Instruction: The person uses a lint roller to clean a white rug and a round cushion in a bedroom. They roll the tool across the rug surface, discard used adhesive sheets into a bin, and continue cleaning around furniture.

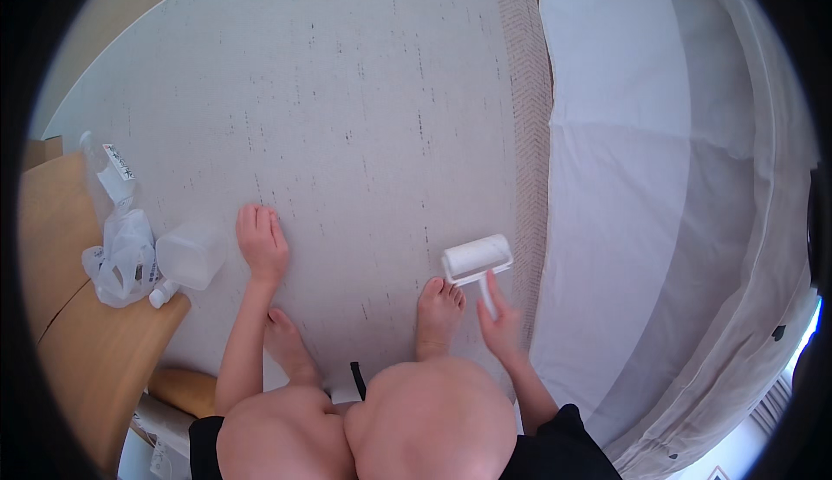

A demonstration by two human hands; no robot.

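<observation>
My right hand (500,327) is closed around the white handle of a lint roller (478,259). The roller's white cylinder is tilted a little and lies just beyond the toes of my right foot, over the light grey rug (364,142). On the left, my left hand (261,239) is over the rug beyond my left foot, its fingers together and bent down. Whether anything is under those fingers cannot be seen.
A wooden table (130,337) stands at the left. Beside it are a white plastic bag (127,252), a translucent container (192,256) and a clear package with writing (117,174). White bedding (611,155) hangs along the right. A black strap (357,380) lies near my knees.
</observation>
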